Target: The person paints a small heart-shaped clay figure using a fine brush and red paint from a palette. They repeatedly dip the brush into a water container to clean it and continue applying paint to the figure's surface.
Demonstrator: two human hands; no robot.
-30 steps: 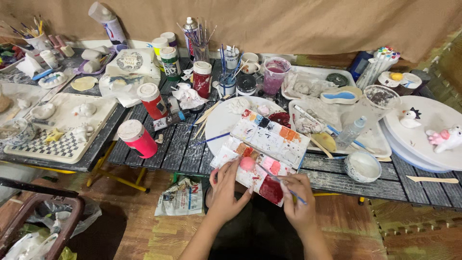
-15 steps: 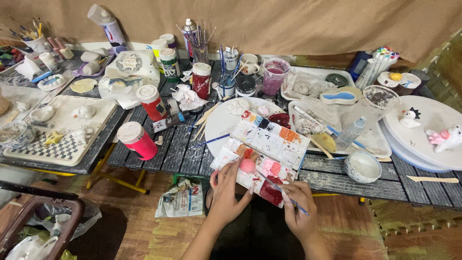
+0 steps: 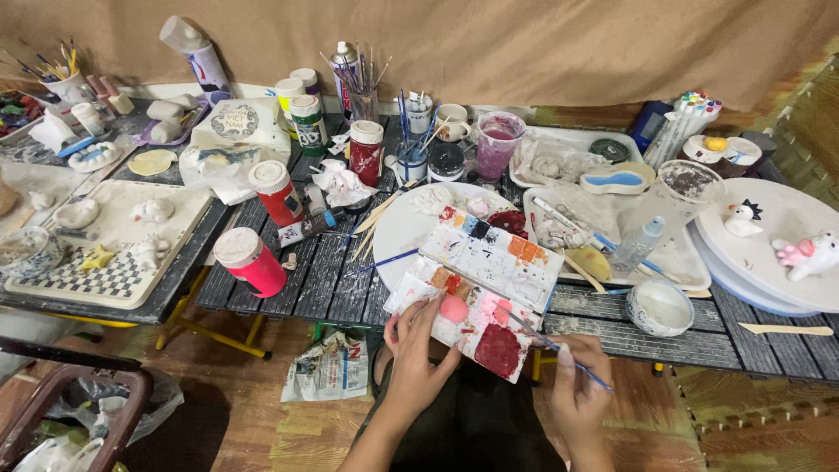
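Observation:
My left hand (image 3: 418,354) grips the near edge of a white paint palette (image 3: 489,284) smeared with red, pink, orange and blue. A small pink blob (image 3: 453,308) lies on the palette just above my fingers. My right hand (image 3: 577,389) holds a thin blue-handled paintbrush (image 3: 555,345) whose tip points up-left toward the dark red patch (image 3: 499,348) at the palette's near corner. The palette rests on the front edge of a dark slatted table (image 3: 332,284), partly over a round white plate (image 3: 404,229).
Red paint bottles (image 3: 253,260) and jars of brushes (image 3: 358,87) stand at left and back. A white bowl (image 3: 660,308), trays with white clay figures (image 3: 808,253), a pink water cup (image 3: 498,144) and a checkered board (image 3: 105,280) crowd the table. Newspaper (image 3: 330,367) lies on the floor.
My right hand has shifted slightly with the brush near the red patch; my left hand stays on the palette edge.

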